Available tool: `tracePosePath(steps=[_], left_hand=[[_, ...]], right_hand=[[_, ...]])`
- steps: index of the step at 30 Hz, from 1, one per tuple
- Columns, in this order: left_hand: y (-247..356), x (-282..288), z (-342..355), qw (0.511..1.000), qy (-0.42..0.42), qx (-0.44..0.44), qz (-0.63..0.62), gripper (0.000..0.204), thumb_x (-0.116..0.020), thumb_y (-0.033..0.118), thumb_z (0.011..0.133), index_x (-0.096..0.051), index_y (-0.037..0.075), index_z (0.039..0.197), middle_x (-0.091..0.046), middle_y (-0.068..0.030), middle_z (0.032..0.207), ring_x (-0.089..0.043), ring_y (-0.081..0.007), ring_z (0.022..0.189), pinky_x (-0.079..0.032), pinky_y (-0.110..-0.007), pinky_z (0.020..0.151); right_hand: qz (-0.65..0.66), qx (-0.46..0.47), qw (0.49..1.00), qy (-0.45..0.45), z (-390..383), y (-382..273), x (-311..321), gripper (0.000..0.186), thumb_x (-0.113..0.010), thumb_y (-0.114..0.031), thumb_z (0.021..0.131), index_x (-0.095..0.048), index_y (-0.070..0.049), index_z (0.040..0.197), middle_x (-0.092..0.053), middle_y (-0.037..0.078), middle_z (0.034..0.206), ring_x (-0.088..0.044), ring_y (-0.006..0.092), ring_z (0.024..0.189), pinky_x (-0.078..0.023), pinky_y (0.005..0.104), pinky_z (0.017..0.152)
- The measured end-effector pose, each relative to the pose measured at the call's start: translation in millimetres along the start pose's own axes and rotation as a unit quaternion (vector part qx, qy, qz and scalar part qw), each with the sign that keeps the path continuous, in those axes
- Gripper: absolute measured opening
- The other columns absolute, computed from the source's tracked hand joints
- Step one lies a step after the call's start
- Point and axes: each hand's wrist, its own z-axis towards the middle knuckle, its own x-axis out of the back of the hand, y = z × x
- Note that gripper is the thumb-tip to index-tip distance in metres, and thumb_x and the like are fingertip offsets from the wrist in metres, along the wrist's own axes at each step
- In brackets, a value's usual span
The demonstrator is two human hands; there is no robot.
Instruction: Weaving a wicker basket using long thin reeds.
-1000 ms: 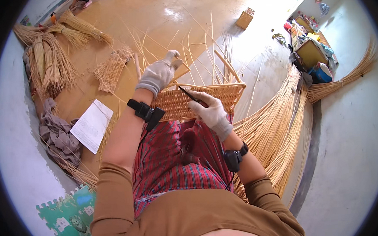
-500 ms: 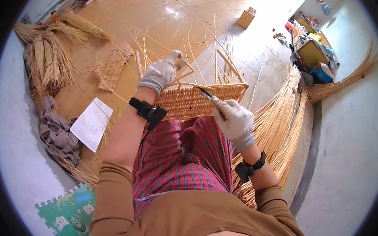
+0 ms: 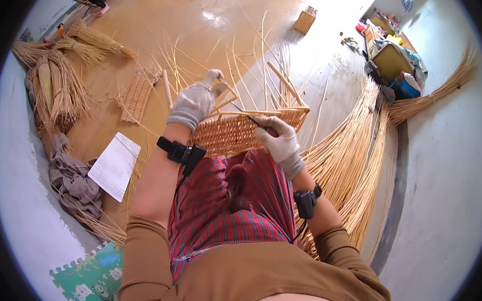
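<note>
A half-woven wicker basket rests at my lap, its long side toward me and loose upright rods rising from its far side. Above the basket's left part, my gloved left hand is closed on a bent wicker rod. My gloved right hand wraps round the handle of a slim pointed tool with a dark blade. The blade points up and left across the basket's upper edge, close to the bent rod. Whether its tip touches the rod I cannot tell.
Long wicker bundles lie to my right; more bundles are at the far left. A flat woven panel, a white sheet and a grey cloth lie on the left. A cluttered cabinet stands far right.
My right hand has moved up and left with the pointed tool, whose blade now reaches farther past the basket's edge. My left hand and the basket have shifted slightly left in view.
</note>
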Motion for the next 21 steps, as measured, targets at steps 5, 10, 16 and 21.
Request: tracePosePath(steps=[5, 10, 16, 21], left_hand=[[11, 7, -8, 0.996, -0.018, 0.077, -0.041, 0.038, -0.06, 0.019, 0.102, -0.043, 0.024, 0.136, -0.065, -0.0182, 0.091, -0.071, -0.0374, 0.073, -0.05, -0.047, 0.054], [21, 29, -9, 0.993, -0.119, 0.011, 0.007, 0.042, -0.057, 0.014, 0.102, -0.048, 0.025, 0.142, -0.063, -0.0116, 0.131, -0.073, -0.0343, 0.104, -0.059, -0.045, 0.086], [21, 32, -7, 0.978, -0.181, -0.062, 0.081, 0.05, -0.056, 0.007, 0.099, -0.055, 0.028, 0.144, -0.044, 0.0018, 0.153, -0.068, -0.0288, 0.12, -0.058, -0.041, 0.1], [19, 26, -7, 0.983, -0.154, -0.07, 0.072, 0.048, -0.054, 0.011, 0.101, -0.055, 0.029, 0.145, -0.045, 0.0014, 0.151, -0.069, -0.029, 0.116, -0.057, -0.041, 0.099]], right_hand=[[0.051, -0.053, 0.997, 0.037, -3, 14, -16, 0.028, -0.07, 0.001, 0.093, -0.065, -0.004, 0.12, -0.063, 0.0, 0.085, -0.053, 0.0048, 0.057, -0.042, 0.0225, 0.051], [-0.189, 0.086, 0.976, 0.063, -45, 17, 3, 0.027, -0.071, 0.0, 0.094, -0.069, -0.003, 0.121, -0.064, -0.001, 0.086, -0.055, 0.0042, 0.066, -0.047, 0.0213, 0.061], [-0.372, -0.035, 0.867, -0.329, -123, 17, 61, 0.028, -0.079, -0.016, 0.082, -0.077, -0.016, 0.11, -0.074, 0.008, 0.113, -0.071, 0.0265, 0.1, -0.057, 0.037, 0.087], [-0.418, 0.129, 0.784, -0.441, -94, -21, 62, 0.022, -0.072, -0.024, 0.086, -0.076, -0.014, 0.105, -0.072, 0.004, 0.103, -0.067, 0.026, 0.105, -0.052, 0.0413, 0.094]])
